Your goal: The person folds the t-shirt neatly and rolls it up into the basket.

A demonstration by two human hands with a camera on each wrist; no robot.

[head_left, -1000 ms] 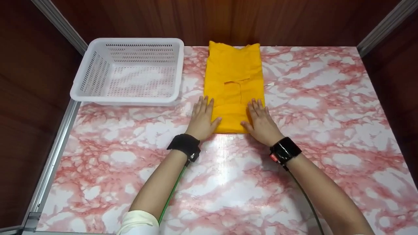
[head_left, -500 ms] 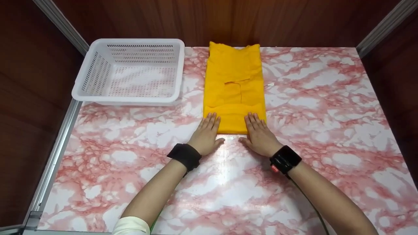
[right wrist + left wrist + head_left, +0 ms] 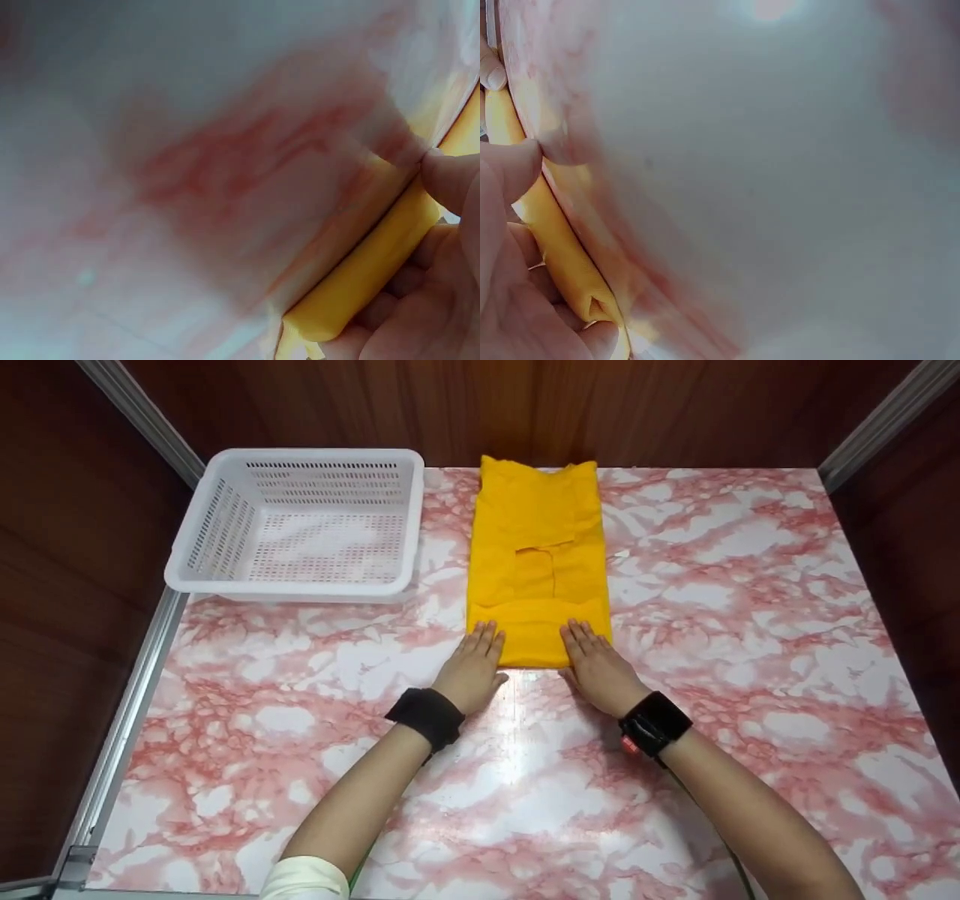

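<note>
A yellow piece of cloth (image 3: 536, 521), folded into a long rectangle with layered flaps, lies flat on the table. Its near end is folded over into a thick, rounded edge. My left hand (image 3: 472, 667) rests straight fingers on the near left corner, the thumb just in front of the edge. On the near right corner lies my right hand (image 3: 598, 667), fingers also straight, thumb tucked close to the front fold. In the left wrist view the thumb (image 3: 514, 166) tip meets the glossy tabletop beside the yellow roll. The right wrist view has the right thumb (image 3: 448, 178) placed likewise.
A white plastic basket (image 3: 292, 588) with slotted walls stands at the back left, nothing inside it. The table (image 3: 750, 675) has a red and white marbled top. Brown wooden panels (image 3: 675, 412) enclose the back and sides.
Both hands have slid back toward the person, from the cloth's sides to its near corners. In the last half second the thumbs have drawn in to the front edge. The cloth stays put.
</note>
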